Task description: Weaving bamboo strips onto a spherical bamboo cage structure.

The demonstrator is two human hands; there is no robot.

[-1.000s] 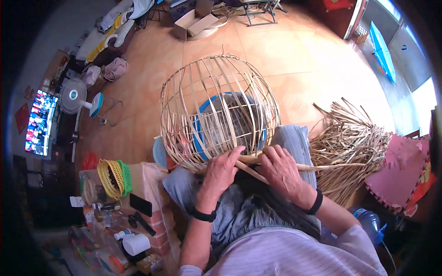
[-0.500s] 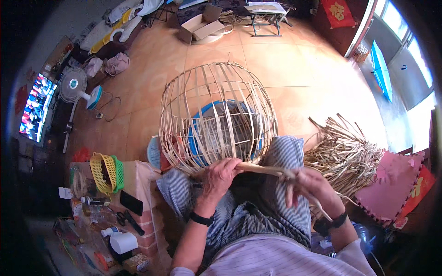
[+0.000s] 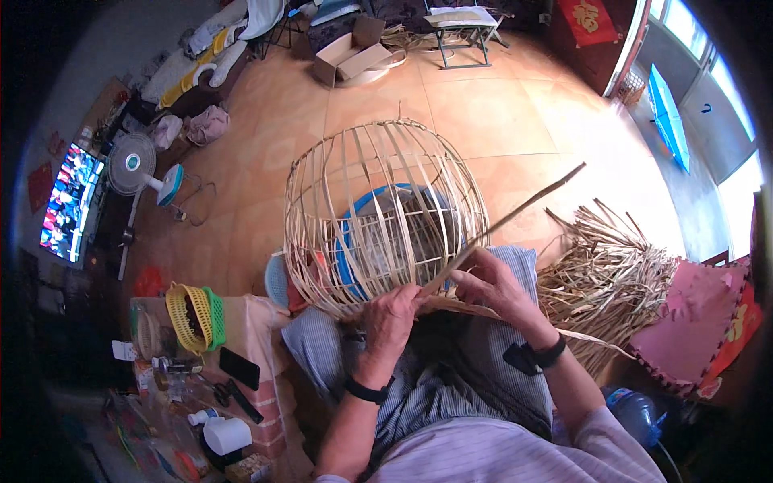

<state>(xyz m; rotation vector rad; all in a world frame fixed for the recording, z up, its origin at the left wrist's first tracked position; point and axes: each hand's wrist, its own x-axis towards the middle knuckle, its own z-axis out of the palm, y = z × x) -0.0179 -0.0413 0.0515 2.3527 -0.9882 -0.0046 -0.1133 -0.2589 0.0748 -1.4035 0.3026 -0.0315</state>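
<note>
Head cam: left hand point(image 3: 390, 318) has its fingers closed on a long flat strip point(image 3: 519, 212) at the near edge of an openwork basket point(image 3: 400, 217), the strip poking up to the right. Right hand point(image 3: 495, 287) is just beside it, fingers bent, can't tell if they're gripping. Basket's right past the striped trousers point(image 3: 314, 338), blue-rimmed basin point(image 3: 344, 241) showing through. Dried strip pile point(image 3: 605, 282) sits off right.

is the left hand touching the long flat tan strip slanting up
Touching: the head view shows the left hand gripping the strip at its lower end.
</note>
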